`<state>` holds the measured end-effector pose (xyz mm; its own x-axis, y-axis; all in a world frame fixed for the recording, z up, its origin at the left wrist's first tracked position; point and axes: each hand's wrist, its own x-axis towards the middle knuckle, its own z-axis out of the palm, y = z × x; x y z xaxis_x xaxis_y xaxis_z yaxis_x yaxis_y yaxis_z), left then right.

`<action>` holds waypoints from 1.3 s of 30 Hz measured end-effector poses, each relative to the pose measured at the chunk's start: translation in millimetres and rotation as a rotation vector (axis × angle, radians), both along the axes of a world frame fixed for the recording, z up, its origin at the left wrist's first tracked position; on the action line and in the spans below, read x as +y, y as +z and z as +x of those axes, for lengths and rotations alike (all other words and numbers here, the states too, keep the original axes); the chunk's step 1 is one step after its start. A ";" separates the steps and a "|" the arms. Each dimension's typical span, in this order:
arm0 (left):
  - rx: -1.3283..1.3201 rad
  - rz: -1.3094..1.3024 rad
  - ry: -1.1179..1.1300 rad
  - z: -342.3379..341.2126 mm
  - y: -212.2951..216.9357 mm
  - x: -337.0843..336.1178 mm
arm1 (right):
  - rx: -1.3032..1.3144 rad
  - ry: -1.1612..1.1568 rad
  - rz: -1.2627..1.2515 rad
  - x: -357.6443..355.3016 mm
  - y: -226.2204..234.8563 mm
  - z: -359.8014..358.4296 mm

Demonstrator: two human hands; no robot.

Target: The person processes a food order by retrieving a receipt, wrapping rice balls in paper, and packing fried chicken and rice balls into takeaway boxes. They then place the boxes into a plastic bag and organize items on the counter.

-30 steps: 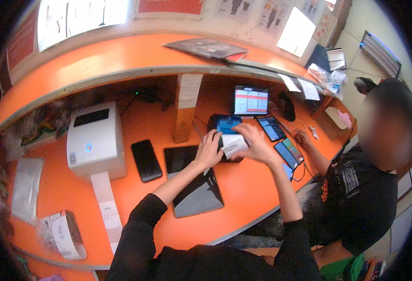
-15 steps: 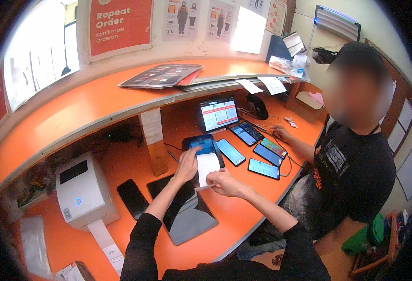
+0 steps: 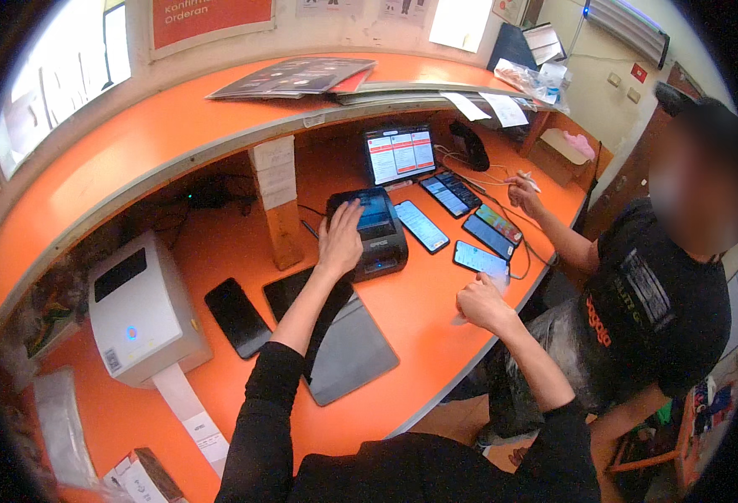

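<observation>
— Black payment terminal [image 3: 372,232] at the desk's [image 3: 218,243] middle: is the left hand [image 3: 339,243] resting on it now?
— Yes, flat and spread. The paper slip has gone; the right hand [image 3: 479,302] is curling half-closed near the front edge, apart from its partner.
— So the receipt step looks finished.

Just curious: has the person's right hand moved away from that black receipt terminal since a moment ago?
Yes. The right hand has drawn back from the black terminal toward the desk's near edge.
</observation>
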<state>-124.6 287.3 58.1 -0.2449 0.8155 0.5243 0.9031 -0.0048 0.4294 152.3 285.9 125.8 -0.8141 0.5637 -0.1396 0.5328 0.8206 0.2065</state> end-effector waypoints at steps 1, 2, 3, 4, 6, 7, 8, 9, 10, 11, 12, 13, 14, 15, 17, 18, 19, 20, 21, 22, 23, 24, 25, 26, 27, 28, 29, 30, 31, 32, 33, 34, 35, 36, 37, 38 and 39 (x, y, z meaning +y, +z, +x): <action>-0.066 0.018 -0.052 5.8 5.5 -3.2 | 0.022 -0.070 -0.133 -2.9 10.0 5.5; -0.127 -0.019 -0.081 14.6 13.4 -6.6 | 0.281 0.016 -0.261 -5.9 19.7 5.5; -0.174 -0.088 -0.106 23.0 24.1 -12.2 | 0.451 0.046 -0.369 -9.0 32.1 5.2; -0.284 -0.092 -0.316 36.5 34.5 -22.9 | 0.597 0.054 -0.473 -12.4 44.4 0.2; -1.016 -0.065 -0.886 68.7 55.0 -58.9 | 0.870 0.048 -0.556 -22.1 68.1 -13.8; -1.394 -0.078 -0.985 83.0 63.0 -88.8 | 0.993 0.035 -0.529 -27.6 79.2 -21.6; -1.495 -0.097 -1.120 86.2 75.5 -111.0 | 1.180 0.005 -0.595 -35.1 88.2 -29.9; -1.352 -0.066 -1.088 86.5 85.9 -137.5 | 1.331 0.043 -0.598 -41.9 97.4 -38.7; -1.336 0.010 -1.052 89.1 96.5 -157.9 | 1.459 0.070 -0.591 -48.9 105.3 -47.5; -1.251 0.016 -0.991 85.5 106.6 -176.7 | 1.563 0.118 -0.587 -55.0 112.7 -56.6; -1.269 0.041 -0.948 85.5 115.1 -190.2 | 1.614 0.150 -0.548 -59.3 120.2 -65.5; -1.290 0.099 -0.922 85.3 122.2 -202.1 | 1.637 0.183 -0.503 -62.9 126.6 -74.8; -1.294 0.149 -0.890 84.4 128.5 -212.3 | 1.660 0.223 -0.449 -66.3 132.2 -84.3; -1.294 0.201 -0.858 83.4 133.8 -220.9 | 1.662 0.230 -0.465 -69.4 136.6 -92.7; -1.275 0.258 -0.800 79.6 141.7 -234.7 | 1.669 0.256 -0.467 -74.0 143.5 -108.7; -1.261 0.262 -0.774 78.2 144.3 -240.3 | 1.670 0.298 -0.475 -76.3 145.7 -114.9; -1.251 0.258 -0.749 76.5 146.2 -245.1 | 1.655 0.303 -0.496 -78.1 147.5 -120.1; -1.297 0.256 -0.750 74.7 147.6 -249.3 | 1.645 0.303 -0.510 -79.6 149.2 -124.0; -1.256 0.272 -0.754 72.3 148.8 -252.9 | 1.639 0.293 -0.518 -80.8 150.6 -127.4; -1.228 0.274 -0.764 69.7 149.7 -255.8 | 1.645 0.325 -0.531 -81.7 151.8 -130.0; -1.201 0.271 -0.775 67.2 150.4 -257.6 | 1.654 0.347 -0.540 -82.5 153.0 -131.9; -1.206 0.273 -0.774 65.6 150.8 -259.0 | 1.661 0.365 -0.549 -83.1 154.0 -133.2; -1.214 0.273 -0.772 64.4 150.9 -260.0 | 1.657 0.387 -0.544 -83.5 154.9 -134.2; -1.239 0.244 -0.766 63.6 151.0 -260.7 | 1.652 0.405 -0.539 -83.7 155.8 -135.1; -1.223 0.265 -0.773 63.5 150.9 -261.1 | 1.652 0.418 -0.538 -83.9 156.5 -135.7; -1.222 0.257 -0.774 63.9 150.6 -261.1 | 1.646 0.419 -0.548 -84.1 157.1 -136.3; -1.222 0.247 -0.776 64.6 150.3 -261.1 | 1.646 0.415 -0.561 -84.3 157.6 -136.7; -1.221 0.264 -0.761 65.6 150.0 -260.9 | 1.647 0.418 -0.566 -84.5 157.8 -136.9; -1.220 0.281 -0.750 67.0 149.5 -260.2 | 1.648 0.425 -0.577 -84.6 158.0 -137.2; -1.221 0.299 -0.739 68.1 148.9 -259.5 | 1.646 0.438 -0.583 -84.8 157.8 -137.2; -1.222 0.302 -0.749 68.7 148.4 -258.5 | 1.633 0.434 -0.599 -85.1 157.5 -137.0; -1.225 0.309 -0.757 69.1 148.0 -257.8 | 1.617 0.427 -0.595 -85.5 157.1 -136.7; -1.232 0.308 -0.756 69.1 147.7 -257.4 | 1.610 0.412 -0.591 -85.9 156.8 -136.4; -1.234 0.309 -0.765 68.8 147.6 -257.3 | 1.601 0.402 -0.590 -86.5 156.5 -136.1; -1.240 0.303 -0.765 68.0 147.6 -257.4 | 1.591 0.395 -0.590 -87.0 156.3 -136.2; -1.246 0.299 -0.762 67.1 147.7 -257.8 | 1.596 0.412 -0.584 -87.5 156.2 -136.6; -1.251 0.291 -0.761 66.1 147.9 -258.5 | 1.600 0.429 -0.582 -88.2 156.0 -137.1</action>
